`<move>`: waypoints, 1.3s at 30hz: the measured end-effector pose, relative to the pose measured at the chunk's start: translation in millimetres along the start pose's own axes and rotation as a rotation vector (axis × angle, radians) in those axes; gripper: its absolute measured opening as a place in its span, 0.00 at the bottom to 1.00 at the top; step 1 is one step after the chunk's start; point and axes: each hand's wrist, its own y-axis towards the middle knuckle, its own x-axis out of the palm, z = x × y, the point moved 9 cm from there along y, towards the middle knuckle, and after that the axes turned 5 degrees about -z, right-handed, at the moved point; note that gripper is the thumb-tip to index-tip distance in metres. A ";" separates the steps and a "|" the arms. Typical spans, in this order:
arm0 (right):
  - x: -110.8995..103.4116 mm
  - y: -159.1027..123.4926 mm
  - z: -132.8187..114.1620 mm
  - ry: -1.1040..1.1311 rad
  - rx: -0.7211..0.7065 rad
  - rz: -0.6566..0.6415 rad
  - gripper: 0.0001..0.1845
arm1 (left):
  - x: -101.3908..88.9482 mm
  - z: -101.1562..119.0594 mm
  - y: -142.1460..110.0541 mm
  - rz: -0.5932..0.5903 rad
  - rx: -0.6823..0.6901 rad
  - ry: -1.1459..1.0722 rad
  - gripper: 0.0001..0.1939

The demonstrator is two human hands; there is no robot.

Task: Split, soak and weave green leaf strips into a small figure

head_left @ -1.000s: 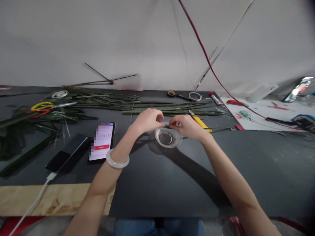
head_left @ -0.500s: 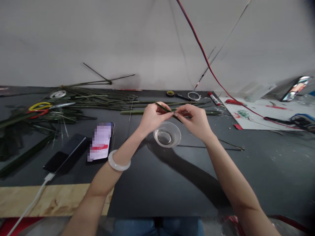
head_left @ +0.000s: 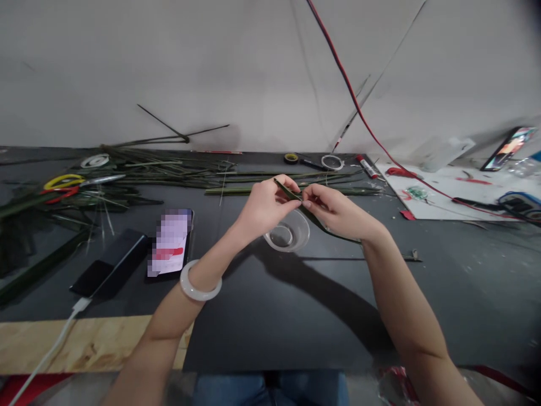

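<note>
A narrow green leaf strip [head_left: 316, 216] runs between my two hands, above a clear plastic bowl [head_left: 291, 239]. My left hand [head_left: 267, 206] pinches its upper part, and the tip pokes up past the fingers. Close beside it, my right hand [head_left: 332, 210] grips the strip with thumb and fingertips. The rest of the strip passes under the right palm and trails toward the right wrist. Behind my hands, several long green leaf strips [head_left: 236, 192] lie across the dark table [head_left: 287, 316]. Where the fingertips meet, the exact fold of the strip is hidden.
On the left are a leaf pile [head_left: 139, 175], scissors [head_left: 63, 181], a lit phone [head_left: 171, 242] and a dark device [head_left: 110, 265] with a white cable. Yellow-black tape [head_left: 291, 158] and a red marker [head_left: 367, 166] lie at the back. A white board [head_left: 439, 197] holds tools at right.
My right hand has turned and dropped slightly, with its wrist farther right. More of the leaf strip now shows beneath it. Both hands keep their pinch.
</note>
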 end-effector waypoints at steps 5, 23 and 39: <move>6.7 -1.1 3.4 0.250 -0.022 -0.127 0.10 | 3.5 12.1 -4.8 -0.073 0.087 0.008 0.09; -14.3 -8.3 5.0 0.646 0.025 -0.009 0.17 | -5.4 8.0 -5.6 -0.193 0.102 -0.012 0.10; -13.0 -43.7 195.0 -0.688 0.850 -0.260 0.20 | -11.2 -4.8 -27.7 0.004 -0.043 -0.095 0.02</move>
